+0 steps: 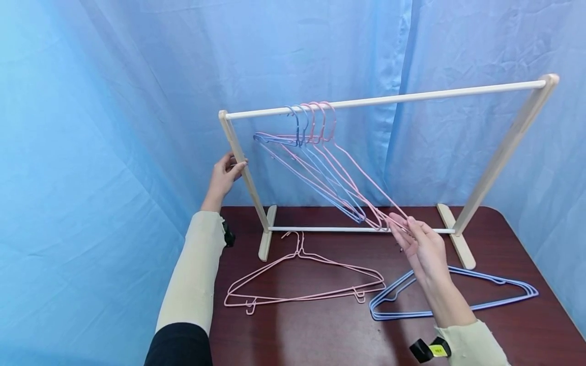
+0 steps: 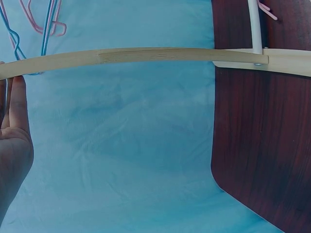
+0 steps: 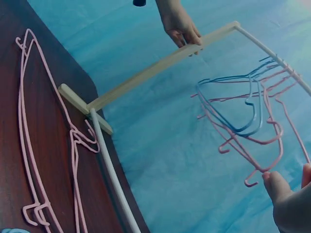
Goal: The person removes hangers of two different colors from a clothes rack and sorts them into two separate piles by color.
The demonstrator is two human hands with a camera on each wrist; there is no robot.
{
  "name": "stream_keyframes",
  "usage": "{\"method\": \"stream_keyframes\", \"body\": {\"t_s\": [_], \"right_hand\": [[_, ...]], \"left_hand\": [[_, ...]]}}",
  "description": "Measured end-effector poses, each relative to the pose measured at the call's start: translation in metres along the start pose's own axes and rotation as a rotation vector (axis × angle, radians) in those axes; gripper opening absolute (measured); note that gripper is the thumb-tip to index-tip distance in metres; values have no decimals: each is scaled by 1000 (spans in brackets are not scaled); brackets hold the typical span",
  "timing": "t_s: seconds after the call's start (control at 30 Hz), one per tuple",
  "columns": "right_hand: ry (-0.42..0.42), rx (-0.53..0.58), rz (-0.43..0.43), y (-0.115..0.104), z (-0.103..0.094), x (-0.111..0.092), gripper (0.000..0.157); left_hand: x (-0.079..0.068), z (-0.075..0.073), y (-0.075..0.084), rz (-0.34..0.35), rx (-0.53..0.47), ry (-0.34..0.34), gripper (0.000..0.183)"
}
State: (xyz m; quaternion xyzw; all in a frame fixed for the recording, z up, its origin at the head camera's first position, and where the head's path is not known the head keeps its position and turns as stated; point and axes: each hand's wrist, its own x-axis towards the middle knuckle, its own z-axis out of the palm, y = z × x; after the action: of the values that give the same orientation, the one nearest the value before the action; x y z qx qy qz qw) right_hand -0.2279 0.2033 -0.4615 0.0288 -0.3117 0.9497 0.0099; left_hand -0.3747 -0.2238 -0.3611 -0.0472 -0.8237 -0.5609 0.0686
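My left hand (image 1: 223,177) grips the left wooden post (image 1: 254,195) of a clothes rack, thumb on the near side and fingers behind. Several pink and blue hangers hang close together from the white top bar (image 1: 412,96), left of its middle. The rightmost is a pink hanger (image 1: 371,179), its lower right corner at the fingertips of my right hand (image 1: 428,251). Thumb and fingers pinch it there, partly hiding that corner. Beside it hang the other pink hangers (image 3: 279,145) and the blue hangers (image 3: 257,114).
On the dark wooden table (image 1: 320,335), two pink hangers (image 1: 302,297) lie in front of the rack's lower bar (image 1: 329,229). A few blue hangers (image 1: 503,303) lie stacked at the right, partly under my right forearm. Blue curtains (image 1: 114,152) surround the table.
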Motion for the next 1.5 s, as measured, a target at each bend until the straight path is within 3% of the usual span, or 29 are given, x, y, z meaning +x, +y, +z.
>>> {"method": "stream_keyframes", "body": {"t_s": [0.2,0.37,0.47,0.73,0.9,1.17,1.5], "right_hand": [[-5,51,-8,-2,-9,-7,21],[-74,115,-12,-5,-22,-10,27],[-110,91,-45,-10,-29,-12,29],[-121,-73,-222,-20,-42,-22,33],[-82,-47,-251,-32,-42,-23,36],[-68,17,-281,-52,-43,-22,39],[-116,91,-388,-73,-55,-28,38]], "left_hand": [[3,0,-2,-2,11,-3,44],[13,-1,-21,0,-8,0,45],[20,-1,-32,8,-5,12,46],[21,0,-37,29,2,12,47],[18,-1,-32,2,-21,0,46],[2,-1,-4,-3,6,-8,44],[0,-1,-1,-9,3,-11,45]]}}
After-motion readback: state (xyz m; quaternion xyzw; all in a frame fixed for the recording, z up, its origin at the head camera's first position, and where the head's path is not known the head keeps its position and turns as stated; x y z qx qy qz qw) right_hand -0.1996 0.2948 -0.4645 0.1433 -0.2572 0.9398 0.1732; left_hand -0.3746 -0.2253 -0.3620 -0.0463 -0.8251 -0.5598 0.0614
